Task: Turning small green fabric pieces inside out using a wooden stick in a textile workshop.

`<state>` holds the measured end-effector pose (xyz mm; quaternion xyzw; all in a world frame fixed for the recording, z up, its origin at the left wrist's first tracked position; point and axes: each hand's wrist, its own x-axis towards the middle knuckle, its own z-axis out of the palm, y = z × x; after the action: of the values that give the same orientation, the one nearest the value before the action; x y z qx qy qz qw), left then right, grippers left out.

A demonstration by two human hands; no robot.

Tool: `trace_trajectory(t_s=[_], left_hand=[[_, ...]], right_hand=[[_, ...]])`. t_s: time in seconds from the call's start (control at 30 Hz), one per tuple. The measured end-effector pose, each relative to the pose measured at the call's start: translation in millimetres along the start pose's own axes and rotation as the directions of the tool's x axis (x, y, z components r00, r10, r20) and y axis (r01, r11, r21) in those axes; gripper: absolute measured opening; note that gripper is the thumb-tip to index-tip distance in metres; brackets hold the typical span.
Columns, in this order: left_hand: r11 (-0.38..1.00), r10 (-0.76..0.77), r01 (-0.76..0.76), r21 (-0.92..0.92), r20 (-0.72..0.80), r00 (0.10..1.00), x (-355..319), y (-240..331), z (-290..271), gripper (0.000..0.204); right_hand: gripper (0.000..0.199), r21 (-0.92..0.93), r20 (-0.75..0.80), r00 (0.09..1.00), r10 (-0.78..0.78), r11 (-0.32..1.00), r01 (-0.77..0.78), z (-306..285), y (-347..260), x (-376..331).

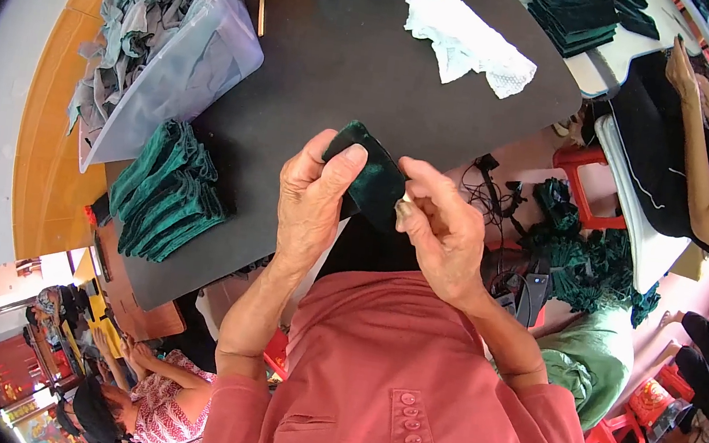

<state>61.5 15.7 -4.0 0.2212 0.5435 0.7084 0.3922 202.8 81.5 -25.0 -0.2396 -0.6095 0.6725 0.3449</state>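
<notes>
My left hand (309, 194) is closed on a small, flat, dark green velvet pouch-like piece (377, 180), its thumb pressing on the upper face. At the right edge of that piece, my right hand (447, 246) has its thumb and fingers drawn into a pinch. Something tiny and pale shows at those fingertips, too small to name. Both hands are above the near edge of the dark table (331, 50). To the left lies a folded pile of green velvet pieces (168, 190). Farther off on the table is a crumpled white lacy cloth (469, 41).
A clear plastic bin (224, 55) of grey-green cloth scraps stands at the left. Flat dark green pieces (571, 18) are stacked at the far right. Cables (491, 194) and a red stool (589, 184) are beyond the table's right edge. Other people sit on both sides.
</notes>
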Motion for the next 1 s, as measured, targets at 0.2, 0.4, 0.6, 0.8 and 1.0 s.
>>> trace_trajectory(t_s=[0.2,0.4,0.6,0.8,1.0], left_hand=[[0.993,-0.044,0.035,0.108,0.08,0.996,-7,3,6,0.019],[0.992,0.032,-0.033,0.119,0.013,0.999,-7,15,19,0.013],[0.773,0.18,-0.304,0.557,0.267,0.947,5,29,2,0.018],[0.779,0.152,-0.282,0.56,0.268,0.951,3,31,1,0.021],[0.827,0.109,-0.254,0.501,0.299,0.948,2,38,4,0.023]], right_hand=[[0.042,-0.012,0.052,0.998,0.045,0.999,-0.045,0,-9,8],[0.038,-0.118,0.124,0.984,-0.127,0.983,0.142,-1,-5,12],[0.04,-0.148,0.134,0.967,-0.215,0.961,0.234,-1,-5,13],[0.037,-0.045,0.167,0.985,-0.034,0.998,0.042,-7,-4,9],[0.035,0.197,0.269,0.962,0.054,0.974,-0.11,-9,0,7]])
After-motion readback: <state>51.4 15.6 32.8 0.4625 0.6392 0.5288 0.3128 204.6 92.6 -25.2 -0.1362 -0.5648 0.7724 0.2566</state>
